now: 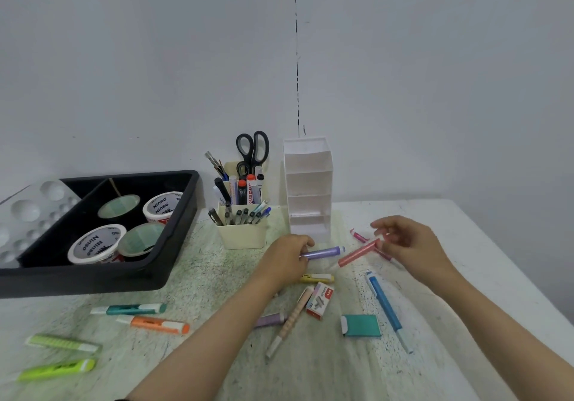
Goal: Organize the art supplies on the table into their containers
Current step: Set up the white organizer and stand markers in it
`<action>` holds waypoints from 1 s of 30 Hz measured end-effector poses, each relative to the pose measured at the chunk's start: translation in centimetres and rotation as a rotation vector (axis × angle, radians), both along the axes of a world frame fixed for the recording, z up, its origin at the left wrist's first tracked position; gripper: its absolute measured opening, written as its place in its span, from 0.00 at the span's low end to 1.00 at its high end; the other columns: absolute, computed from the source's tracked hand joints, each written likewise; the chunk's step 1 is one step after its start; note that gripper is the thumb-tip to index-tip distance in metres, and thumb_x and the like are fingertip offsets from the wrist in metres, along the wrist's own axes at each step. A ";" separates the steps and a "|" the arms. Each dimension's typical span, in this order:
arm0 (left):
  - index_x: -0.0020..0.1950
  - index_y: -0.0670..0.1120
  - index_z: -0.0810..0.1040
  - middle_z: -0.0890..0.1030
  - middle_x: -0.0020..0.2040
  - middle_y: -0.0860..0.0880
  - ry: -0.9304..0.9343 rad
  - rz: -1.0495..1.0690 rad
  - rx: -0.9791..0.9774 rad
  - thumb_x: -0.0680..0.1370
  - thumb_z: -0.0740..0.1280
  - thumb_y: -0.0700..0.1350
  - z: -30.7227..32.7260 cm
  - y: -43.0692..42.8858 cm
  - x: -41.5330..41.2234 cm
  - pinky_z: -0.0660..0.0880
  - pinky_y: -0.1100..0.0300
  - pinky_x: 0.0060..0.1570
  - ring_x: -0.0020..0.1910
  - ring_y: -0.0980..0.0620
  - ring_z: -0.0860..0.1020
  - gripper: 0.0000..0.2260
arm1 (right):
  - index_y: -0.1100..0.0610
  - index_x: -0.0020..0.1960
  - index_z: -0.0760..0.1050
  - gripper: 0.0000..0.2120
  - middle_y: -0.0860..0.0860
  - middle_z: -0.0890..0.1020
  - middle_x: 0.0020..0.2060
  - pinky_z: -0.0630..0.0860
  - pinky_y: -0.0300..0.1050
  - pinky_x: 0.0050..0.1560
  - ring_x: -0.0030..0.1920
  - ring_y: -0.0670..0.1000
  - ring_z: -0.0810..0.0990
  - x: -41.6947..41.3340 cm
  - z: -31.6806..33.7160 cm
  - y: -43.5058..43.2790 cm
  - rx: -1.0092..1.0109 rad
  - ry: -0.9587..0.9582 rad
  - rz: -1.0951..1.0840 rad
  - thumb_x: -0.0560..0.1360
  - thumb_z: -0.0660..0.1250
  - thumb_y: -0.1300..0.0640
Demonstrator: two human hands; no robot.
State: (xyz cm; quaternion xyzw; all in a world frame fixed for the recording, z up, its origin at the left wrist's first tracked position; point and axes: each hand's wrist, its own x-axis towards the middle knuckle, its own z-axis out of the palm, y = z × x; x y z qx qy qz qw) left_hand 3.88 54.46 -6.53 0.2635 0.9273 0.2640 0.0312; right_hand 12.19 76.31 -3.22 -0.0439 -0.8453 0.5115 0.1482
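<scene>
Clutching a purple marker (pixel 323 252) in left grip (pixel 287 256), pink marker (pixel 357 253) in right grip (pixel 410 245), white rack (pixel 307 189) beyond both bare, loose markers (pixel 158 324) around them unsorted.

A craft desk (pixel 202 276): paint tubs (pixel 93 244), palette (pixel 28 211), scissors (pixel 253 149).

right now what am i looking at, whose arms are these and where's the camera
There is no machine here: these are a person's two bare arms, filmed by one camera worn on their head, looking down at a table. The left hand has a purple marker in its grip. The right hand seems to pinch the top end of a pink marker. Loose highlighters, a staples box and a teal eraser lie around them. Behind stand a black tray, a cream pen cup and a white tiered organizer.
</scene>
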 end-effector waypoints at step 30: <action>0.59 0.55 0.72 0.79 0.40 0.52 0.253 0.128 0.904 0.75 0.68 0.37 15.4 -1.1 -0.1 0.77 0.65 0.41 0.38 0.58 0.79 0.18 | 0.57 0.55 0.75 0.09 0.49 0.81 0.45 0.73 0.32 0.52 0.46 0.42 0.79 -6.4 12.6 -4.7 0.392 0.633 0.111 0.76 0.64 0.64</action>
